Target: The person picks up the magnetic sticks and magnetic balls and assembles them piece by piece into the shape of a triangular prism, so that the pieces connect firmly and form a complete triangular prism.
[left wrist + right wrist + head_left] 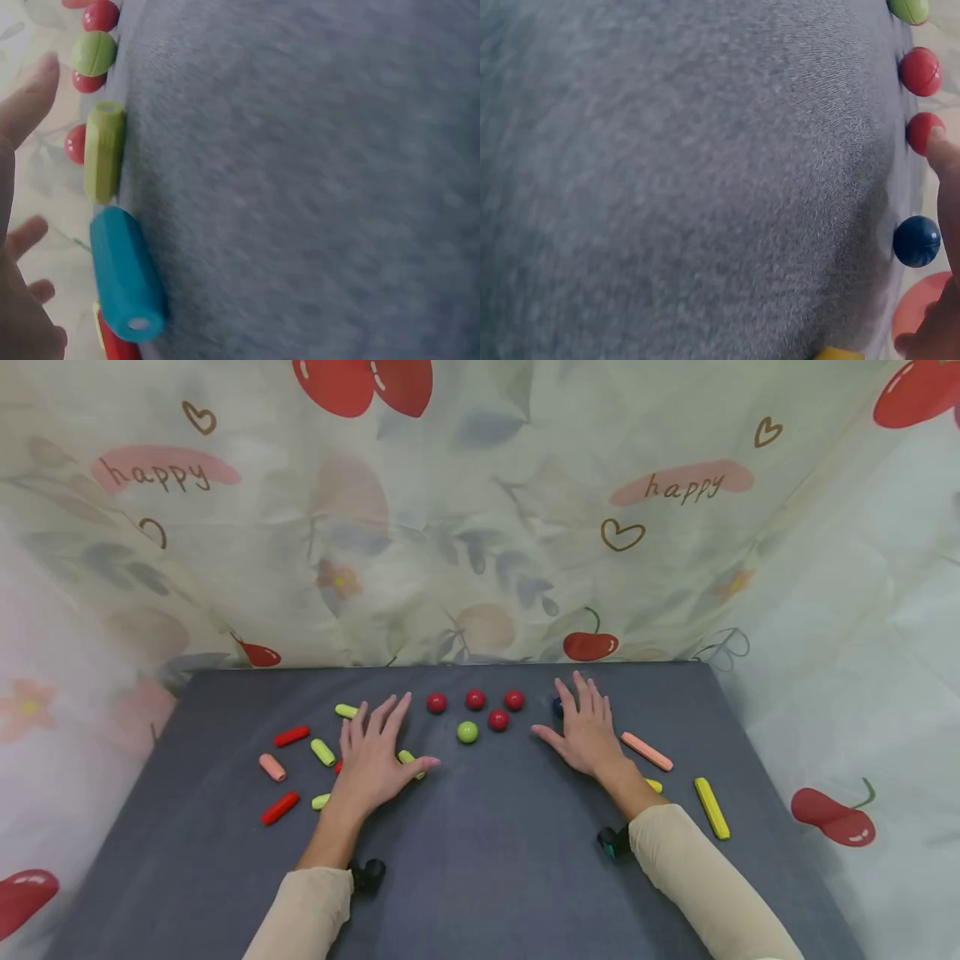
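My left hand is spread over the left part of the dark cloth, fingers extended and nothing held. Around it lie short light green sticks and red sticks. In the left wrist view a blue stick lies beside a light green one; in the head view the hand hides the blue one. My right hand, also spread and holding nothing, is nearest a dark blue ball, partly covered by its fingers. Between the hands sit several red balls and one green ball.
A short pink stick lies at the left. Right of my right hand are a long pink stick and a yellow stick; another yellow piece shows beside the forearm. A printed curtain rises behind the table.
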### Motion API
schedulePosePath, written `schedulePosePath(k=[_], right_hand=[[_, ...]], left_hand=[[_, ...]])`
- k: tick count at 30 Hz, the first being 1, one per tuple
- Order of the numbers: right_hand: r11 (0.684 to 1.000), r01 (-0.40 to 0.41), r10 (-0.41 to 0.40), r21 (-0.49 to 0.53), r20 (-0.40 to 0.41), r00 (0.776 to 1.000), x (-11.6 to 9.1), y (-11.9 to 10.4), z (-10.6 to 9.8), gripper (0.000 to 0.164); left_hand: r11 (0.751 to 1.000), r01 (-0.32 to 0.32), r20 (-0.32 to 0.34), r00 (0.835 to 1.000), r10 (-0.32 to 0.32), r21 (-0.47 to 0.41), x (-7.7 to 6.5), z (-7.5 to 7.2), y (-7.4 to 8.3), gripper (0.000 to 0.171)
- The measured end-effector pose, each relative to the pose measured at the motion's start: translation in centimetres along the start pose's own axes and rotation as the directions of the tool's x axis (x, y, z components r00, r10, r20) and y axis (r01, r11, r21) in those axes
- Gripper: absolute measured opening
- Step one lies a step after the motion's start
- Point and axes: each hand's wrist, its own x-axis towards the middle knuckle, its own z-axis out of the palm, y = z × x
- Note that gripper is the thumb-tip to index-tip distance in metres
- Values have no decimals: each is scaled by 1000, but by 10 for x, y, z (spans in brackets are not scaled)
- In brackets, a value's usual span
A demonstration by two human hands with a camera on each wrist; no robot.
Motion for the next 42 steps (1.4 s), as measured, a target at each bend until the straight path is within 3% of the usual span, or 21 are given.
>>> schedulePosePath(k=[7,16,22,27,34,42], right_hand=[[994,-34,38,101,-37,999,4,6,1,78],[986,-45,58,161,-80,995,7,8,-2,45],[970,-86,95,228,-30,995,4,5,-7,44],[966,-69,73,248,-7,997,2,2,-7,45],[966,-74,68,247,32,997,-11,-5,-5,48],[965,-59,51,257,38,998,-34,-13,0,46]], left_hand=[[995,12,89,996,-4,-95,-4,0,-5,107],[994,-28,88,995,38,-105,-8,-2,-13,73],[994,-63,83,994,71,-94,-10,-1,-14,44],[995,-67,51,996,71,-75,-11,-1,-15,26],[998,-41,31,999,42,-48,-12,-2,-9,19],[971,48,45,998,-39,-235,-15,-5,12,21]])
